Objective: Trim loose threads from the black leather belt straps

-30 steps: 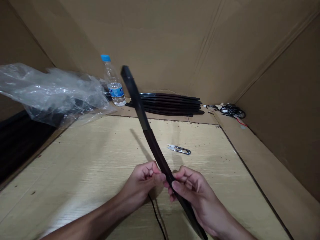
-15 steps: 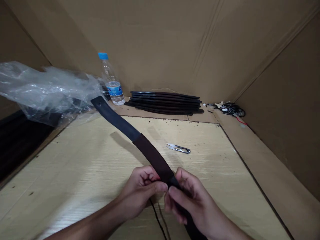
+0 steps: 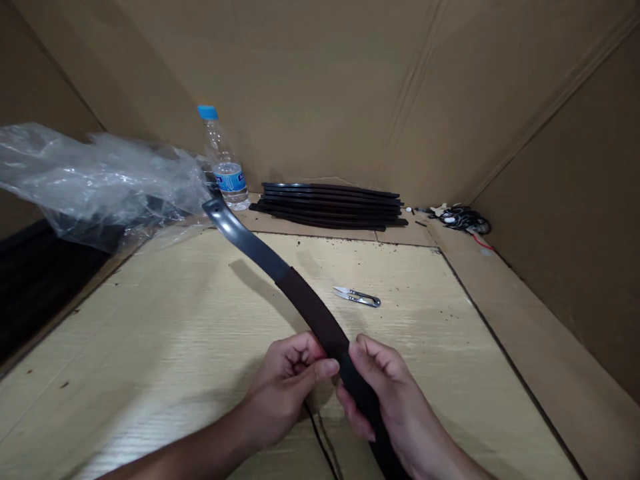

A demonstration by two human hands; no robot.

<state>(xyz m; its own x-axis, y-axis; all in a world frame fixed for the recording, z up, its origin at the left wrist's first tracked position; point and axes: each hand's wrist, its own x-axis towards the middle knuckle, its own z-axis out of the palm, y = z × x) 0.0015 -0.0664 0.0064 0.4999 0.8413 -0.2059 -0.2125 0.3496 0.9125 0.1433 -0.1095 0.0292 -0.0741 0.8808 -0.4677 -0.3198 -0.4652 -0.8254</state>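
Left hand [image 3: 286, 388]: thumb extended, pinching curved strip [image 3: 314, 308] at edge | right hand [image 3: 389, 390]: fingers curled beneath, clamped on it

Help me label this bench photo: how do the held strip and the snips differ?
The strip is long, black and brown; the snips are shorter and metallic. The right hand holds the strip raised, while the snips lie on the table. The strip is a curved band; the snips have two pointed blades. Both are elongated.

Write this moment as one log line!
left hand: holding curved black strip at lower end of brown wrap | right hand: gripping strip mostly below wrap | thread snips: lying on tabletop | water bottle: upright
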